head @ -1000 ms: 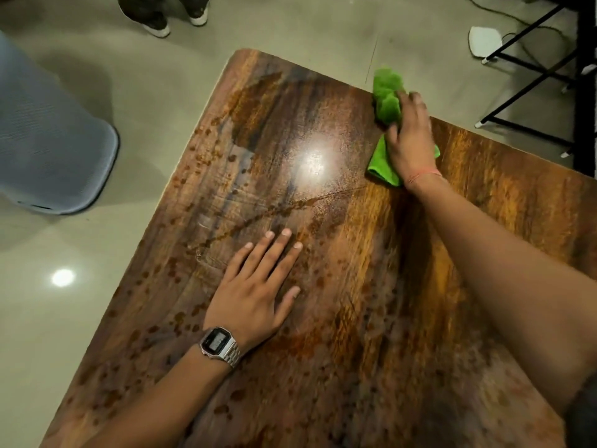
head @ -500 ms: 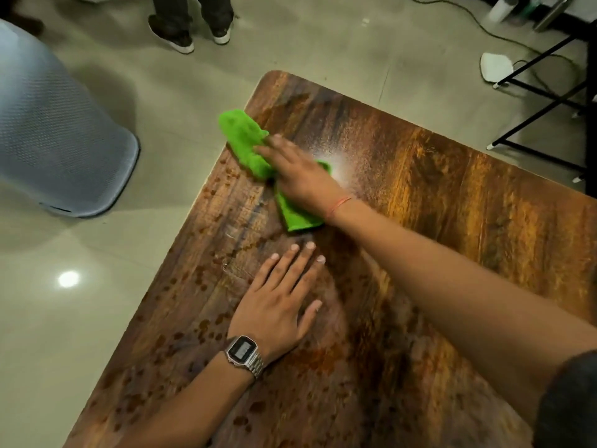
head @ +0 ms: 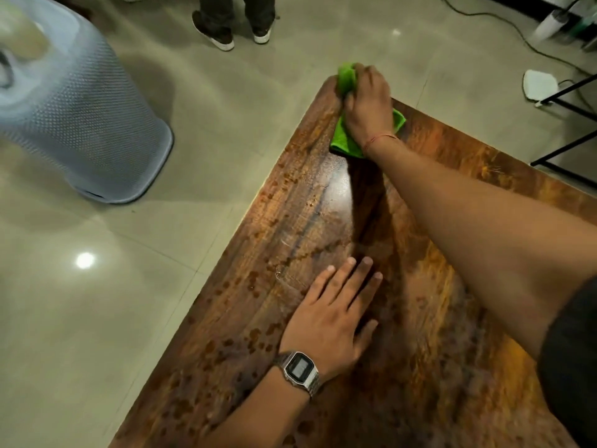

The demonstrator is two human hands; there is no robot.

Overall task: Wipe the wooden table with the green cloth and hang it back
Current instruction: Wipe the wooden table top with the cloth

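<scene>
The green cloth [head: 343, 137] lies crumpled at the far left corner of the wooden table [head: 420, 334]. My right hand [head: 368, 106] presses down on the cloth, with green folds showing beyond the fingers and beside the wrist. My left hand [head: 332, 321], with a silver watch on the wrist, rests flat on the tabletop nearer to me, fingers spread and holding nothing. The wood is dark, glossy and speckled with spots.
A grey mesh chair back [head: 80, 124] stands on the tiled floor to the left. A person's feet [head: 232, 30] are beyond the table. A black metal frame [head: 565, 101], a white object [head: 539, 85] and a cable lie at the right.
My right hand has swept the cloth from the left edge up to the far corner of the table. My left hand has stayed flat in place.
</scene>
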